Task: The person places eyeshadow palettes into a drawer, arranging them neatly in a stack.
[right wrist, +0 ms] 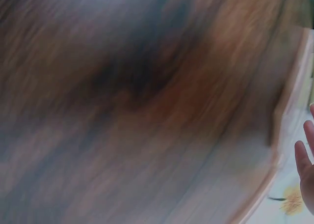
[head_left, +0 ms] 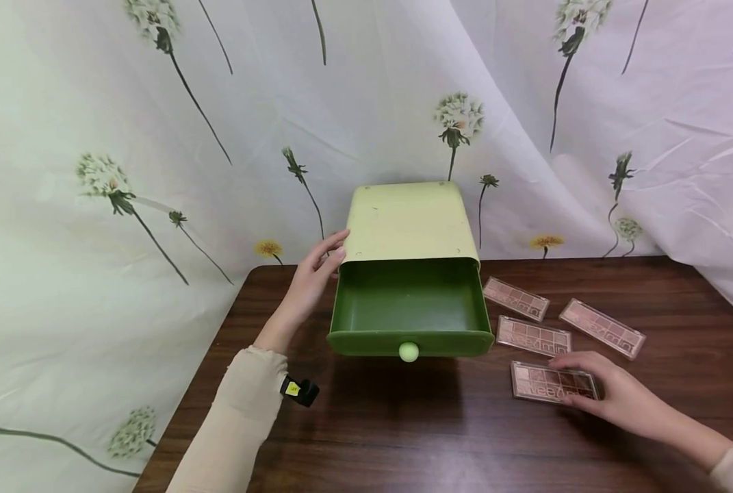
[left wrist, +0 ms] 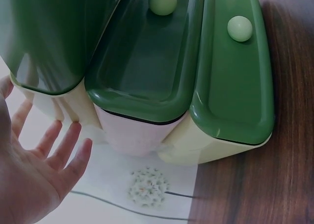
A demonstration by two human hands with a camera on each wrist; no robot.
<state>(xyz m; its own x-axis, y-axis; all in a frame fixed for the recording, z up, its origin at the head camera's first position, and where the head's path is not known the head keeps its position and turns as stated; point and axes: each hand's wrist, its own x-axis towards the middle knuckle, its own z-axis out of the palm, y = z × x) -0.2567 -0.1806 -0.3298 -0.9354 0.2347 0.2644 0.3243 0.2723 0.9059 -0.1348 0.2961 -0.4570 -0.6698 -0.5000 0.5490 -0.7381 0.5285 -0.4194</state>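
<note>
Atop the dark wood desk [head_left: 403, 445], seen fr. behind the person (clock centred on the green drawer [head_left: 409, 301]): drawer pulled out of pale drawer unit [head_left: 409, 222], round knob [head_left: 408, 352] at 6 o'clock. L hand [head_left: 309, 274], approx. 9–10 o'clock, fingers spread at unit's side. R hand [head_left: 615, 394], approx. 4 o'clock, pinches clear-lidded palette [head_left: 545, 382] betw. thumb & fingers; can't tell if lifted. Three other palettes [head_left: 534, 335] nr. 3 o'clock.

Dark brown wood-grain table [head_left: 465, 438], creased white cloth [head_left: 366, 103] behind (dandelions [head_left: 460, 116] printed on it)
</note>
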